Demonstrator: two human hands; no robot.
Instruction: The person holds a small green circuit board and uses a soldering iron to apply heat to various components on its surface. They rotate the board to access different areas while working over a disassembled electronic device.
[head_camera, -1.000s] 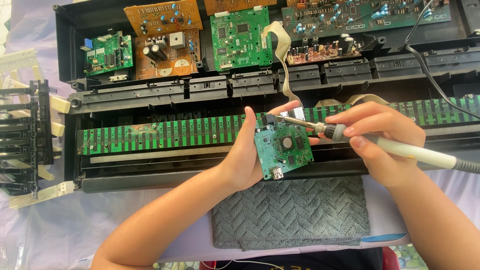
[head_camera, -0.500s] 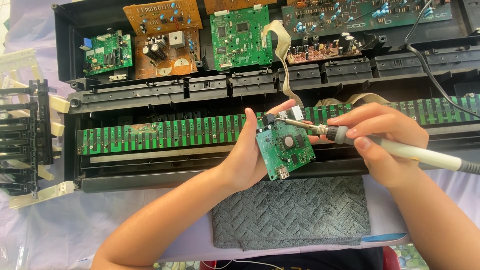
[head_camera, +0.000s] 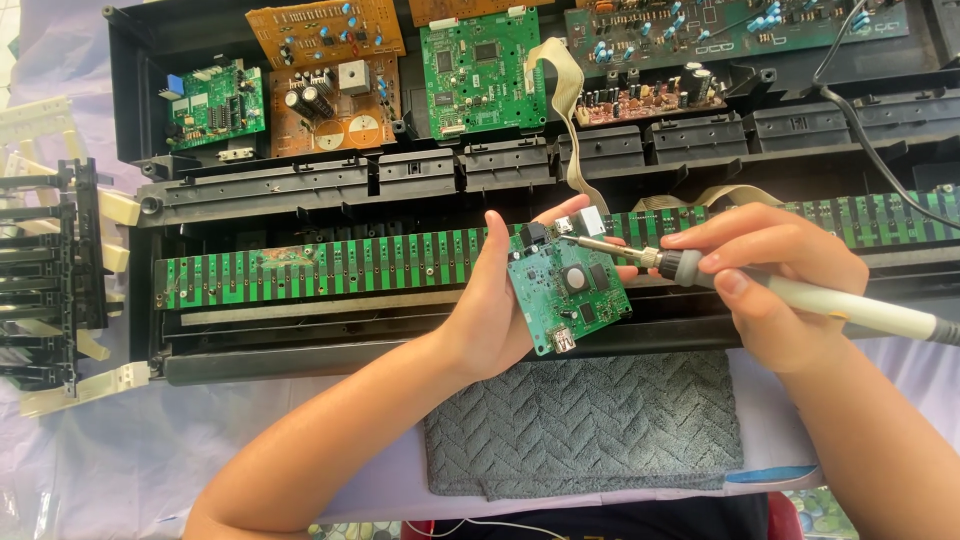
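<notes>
My left hand (head_camera: 495, 310) holds a small green circuit board (head_camera: 568, 295) upright by its edges, above the long green contact strip (head_camera: 320, 268) of an opened black keyboard chassis (head_camera: 300, 190). My right hand (head_camera: 775, 285) grips a soldering iron (head_camera: 800, 295) with a cream handle and grey collar. Its metal tip points left and touches the top edge of the small board, near a flat ribbon cable (head_camera: 560, 90).
Several green and brown circuit boards (head_camera: 470, 70) lie in the chassis at the back. A grey towel (head_camera: 585, 425) lies in front. A black key assembly (head_camera: 50, 270) sits at the left. A black cord (head_camera: 860, 110) runs across the right.
The small board and the soldering iron tip shifted very slightly; both hands stay in the same place.
</notes>
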